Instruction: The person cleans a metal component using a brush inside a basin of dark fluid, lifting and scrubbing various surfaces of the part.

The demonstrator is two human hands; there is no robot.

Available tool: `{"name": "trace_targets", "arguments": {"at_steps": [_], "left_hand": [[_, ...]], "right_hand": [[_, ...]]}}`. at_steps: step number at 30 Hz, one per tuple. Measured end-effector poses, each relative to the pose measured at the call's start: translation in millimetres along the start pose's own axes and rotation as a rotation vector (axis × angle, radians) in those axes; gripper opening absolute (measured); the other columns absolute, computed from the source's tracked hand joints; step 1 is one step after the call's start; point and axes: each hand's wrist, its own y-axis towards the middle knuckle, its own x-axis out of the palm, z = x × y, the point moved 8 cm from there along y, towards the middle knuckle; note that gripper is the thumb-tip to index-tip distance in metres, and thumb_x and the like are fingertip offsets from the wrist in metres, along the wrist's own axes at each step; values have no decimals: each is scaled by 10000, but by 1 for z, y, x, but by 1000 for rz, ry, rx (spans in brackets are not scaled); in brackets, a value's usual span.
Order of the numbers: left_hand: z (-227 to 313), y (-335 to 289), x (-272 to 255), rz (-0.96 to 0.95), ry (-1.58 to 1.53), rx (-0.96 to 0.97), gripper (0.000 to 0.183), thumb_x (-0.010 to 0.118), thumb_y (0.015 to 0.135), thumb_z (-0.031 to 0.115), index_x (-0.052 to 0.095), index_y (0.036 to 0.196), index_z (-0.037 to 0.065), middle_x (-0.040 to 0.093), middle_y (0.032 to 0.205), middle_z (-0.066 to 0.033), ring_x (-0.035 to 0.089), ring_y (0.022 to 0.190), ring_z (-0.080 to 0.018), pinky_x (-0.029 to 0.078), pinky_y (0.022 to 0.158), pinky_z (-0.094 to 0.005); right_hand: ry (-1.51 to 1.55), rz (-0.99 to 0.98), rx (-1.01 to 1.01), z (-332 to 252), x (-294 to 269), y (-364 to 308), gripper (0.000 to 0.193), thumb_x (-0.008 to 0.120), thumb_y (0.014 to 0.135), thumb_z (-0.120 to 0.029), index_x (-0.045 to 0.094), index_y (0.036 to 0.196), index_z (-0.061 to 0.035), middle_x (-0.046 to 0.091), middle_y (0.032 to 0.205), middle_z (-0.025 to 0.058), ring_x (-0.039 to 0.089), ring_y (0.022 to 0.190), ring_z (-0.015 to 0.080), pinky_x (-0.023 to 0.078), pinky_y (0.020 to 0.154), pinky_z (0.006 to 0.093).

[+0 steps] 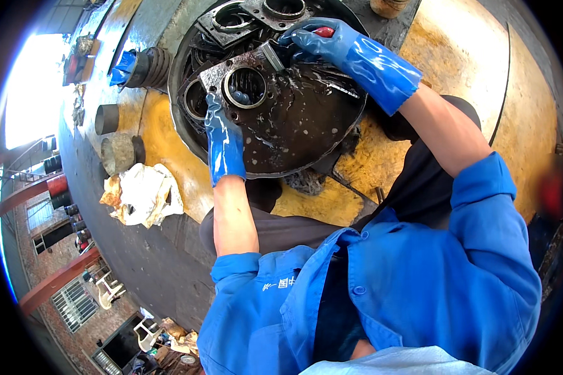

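Observation:
My left hand (222, 128), in a blue rubber glove, grips a square metal flange (216, 76) with a large round bore. Blue fingertips show through the bore, and the flange is tilted up over a round pan (281, 147) of dark, oily liquid. My right hand (322, 40), gloved too, is closed around a red-handled tool (323, 32) at the pan's far side. A flat, greyish end (273, 56) beside the flange's upper right edge seems to belong to that tool; whether it is a brush or a scraper I cannot tell.
More flanges (284, 7) lie in the pan's far part. To the left are a white rag (149, 194), short metal rings (117, 154) and a ribbed cylinder (151, 67) with blue plastic. A rusty can (388, 6) stands beyond the pan. Yellow-stained plates (447, 44) cover the floor.

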Motion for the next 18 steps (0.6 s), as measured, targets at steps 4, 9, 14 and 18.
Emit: {"name": "trace_targets", "arguments": {"at_steps": [4,9,14,18], "left_hand": [[-22,-5,-3,-116,-330,-87,534,455,1091,464,581,1366,25,624,1233,-120,542,1031,-248,461,926,-406],[-36,-6,-1,-198,-462,-110,597,418,1089,508,536,1451,47,594,1383,-153,568,1166,-295,463,1026,-448],[-31,7,-3,-21,-340,-175,717,355,1055,639,459,1554,134,497,1561,-145,484,1387,-384,389,1151,-586],[-20,-10,-14,134,75,-186,731,381,1028,702,491,1488,145,586,1243,-110,531,989,-306,470,851,-499]], "right_hand": [[129,7,82,19,13,-4,303,670,1022,-291,718,1225,-71,754,1123,96,717,996,154,618,913,319],[-38,2,106,16,35,-35,275,668,1019,-245,720,1193,-39,750,996,72,709,900,115,578,800,263],[-204,-164,82,-1,66,-63,229,643,987,-194,738,1153,-68,754,986,54,679,933,126,549,893,303],[-231,-191,113,2,55,-56,232,655,981,-210,744,1153,-83,750,984,59,685,895,131,555,873,304]]}}
